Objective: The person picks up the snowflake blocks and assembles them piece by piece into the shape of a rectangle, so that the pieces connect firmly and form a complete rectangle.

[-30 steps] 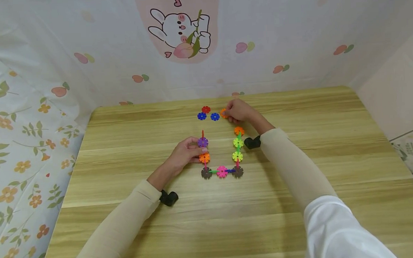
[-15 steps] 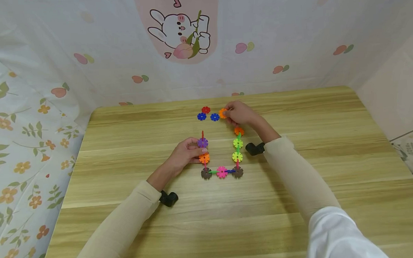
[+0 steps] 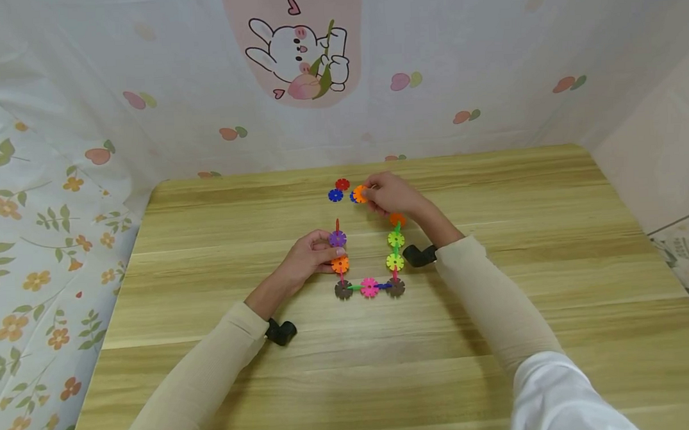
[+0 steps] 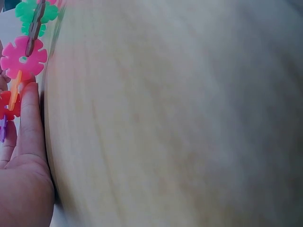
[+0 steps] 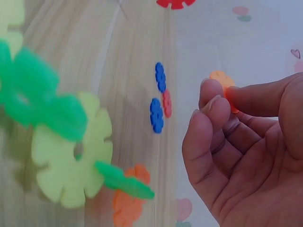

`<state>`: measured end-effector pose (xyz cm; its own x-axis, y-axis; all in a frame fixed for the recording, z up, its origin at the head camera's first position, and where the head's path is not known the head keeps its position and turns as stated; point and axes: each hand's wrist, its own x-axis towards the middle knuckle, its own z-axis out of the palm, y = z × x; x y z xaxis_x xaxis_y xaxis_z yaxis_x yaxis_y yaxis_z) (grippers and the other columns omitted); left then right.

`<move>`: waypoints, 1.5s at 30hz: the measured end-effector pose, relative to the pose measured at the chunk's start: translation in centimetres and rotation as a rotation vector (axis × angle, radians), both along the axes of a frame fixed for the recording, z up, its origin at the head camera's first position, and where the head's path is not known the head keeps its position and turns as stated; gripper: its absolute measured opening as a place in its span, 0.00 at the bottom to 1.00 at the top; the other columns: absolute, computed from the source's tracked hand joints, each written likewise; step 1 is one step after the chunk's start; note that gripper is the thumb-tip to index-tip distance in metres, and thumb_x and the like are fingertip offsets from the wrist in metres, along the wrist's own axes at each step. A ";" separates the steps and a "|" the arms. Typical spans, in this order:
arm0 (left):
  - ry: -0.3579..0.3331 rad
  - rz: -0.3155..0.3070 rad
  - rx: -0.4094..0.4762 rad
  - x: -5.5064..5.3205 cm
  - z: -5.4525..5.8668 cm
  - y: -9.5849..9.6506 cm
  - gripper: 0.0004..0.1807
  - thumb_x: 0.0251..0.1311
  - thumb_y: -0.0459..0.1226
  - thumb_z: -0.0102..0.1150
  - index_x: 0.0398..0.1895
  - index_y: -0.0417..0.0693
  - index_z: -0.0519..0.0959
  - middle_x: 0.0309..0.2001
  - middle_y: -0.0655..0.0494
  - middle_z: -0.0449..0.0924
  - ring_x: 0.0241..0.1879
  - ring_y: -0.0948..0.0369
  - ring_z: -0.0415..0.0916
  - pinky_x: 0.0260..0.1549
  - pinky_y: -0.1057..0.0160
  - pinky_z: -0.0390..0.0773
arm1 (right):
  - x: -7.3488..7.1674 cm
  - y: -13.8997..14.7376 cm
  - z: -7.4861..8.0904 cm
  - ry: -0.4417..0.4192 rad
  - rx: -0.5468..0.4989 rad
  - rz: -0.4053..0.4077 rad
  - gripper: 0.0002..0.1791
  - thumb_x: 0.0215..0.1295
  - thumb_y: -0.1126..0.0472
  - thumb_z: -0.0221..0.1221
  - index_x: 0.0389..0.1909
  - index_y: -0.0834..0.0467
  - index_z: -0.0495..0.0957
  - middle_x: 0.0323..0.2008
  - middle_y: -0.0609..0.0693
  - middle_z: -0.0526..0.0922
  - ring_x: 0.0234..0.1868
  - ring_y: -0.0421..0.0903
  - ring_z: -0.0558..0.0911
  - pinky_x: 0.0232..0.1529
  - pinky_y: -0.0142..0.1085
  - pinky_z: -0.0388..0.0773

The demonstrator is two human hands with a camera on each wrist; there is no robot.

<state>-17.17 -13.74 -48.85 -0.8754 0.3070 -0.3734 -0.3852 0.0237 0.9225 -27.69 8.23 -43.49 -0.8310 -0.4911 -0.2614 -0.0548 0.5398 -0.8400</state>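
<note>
Notched plastic snowflake discs are joined in a U-shaped chain on the table, with a pink disc (image 3: 369, 287) at its middle and a dark brown disc (image 3: 344, 289) at each bottom corner. My left hand (image 3: 302, 263) grips the left side of the chain, between a purple disc (image 3: 337, 238) and an orange disc below it (image 3: 339, 264). Thumb and index finger of my right hand (image 3: 400, 196) pinch a loose orange snowflake disc (image 3: 359, 194). It shows partly behind the fingertips in the right wrist view. The chain's right side, with yellow discs (image 3: 395, 239), ends in another orange disc (image 3: 398, 220).
Loose on the far part of the wooden table (image 3: 234, 207) lie a red disc (image 3: 342, 184), a blue disc (image 3: 335, 195) and a second blue disc (image 5: 156, 116). Behind the table's back edge hangs a patterned cloth (image 3: 459, 56).
My right hand has moved left with the orange disc, which now covers part of one blue disc in the head view. The left hand keeps its hold on the chain.
</note>
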 end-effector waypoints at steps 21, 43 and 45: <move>0.012 0.001 0.011 -0.1 0.1 -0.1 0.13 0.66 0.32 0.58 0.50 0.39 0.71 0.36 0.55 0.86 0.34 0.62 0.83 0.36 0.60 0.85 | 1.7 -2.5 -0.2 0.049 -0.022 0.066 0.17 0.77 0.59 0.46 0.38 0.69 0.74 0.23 0.61 0.77 0.15 0.45 0.66 0.20 0.34 0.63; 0.006 -0.014 0.016 0.0 0.1 -0.1 0.13 0.66 0.32 0.59 0.50 0.38 0.70 0.36 0.54 0.86 0.34 0.62 0.83 0.36 0.61 0.85 | 2.0 -3.8 -1.1 0.040 0.023 0.121 0.16 0.76 0.60 0.46 0.36 0.67 0.76 0.20 0.53 0.77 0.17 0.46 0.72 0.22 0.35 0.70; 0.004 -0.010 0.021 0.0 0.1 -0.1 0.13 0.65 0.31 0.59 0.49 0.38 0.70 0.36 0.55 0.86 0.34 0.62 0.83 0.35 0.62 0.85 | 2.0 -3.8 -1.1 0.035 0.025 0.128 0.16 0.76 0.60 0.46 0.35 0.67 0.76 0.20 0.53 0.77 0.17 0.46 0.72 0.22 0.36 0.70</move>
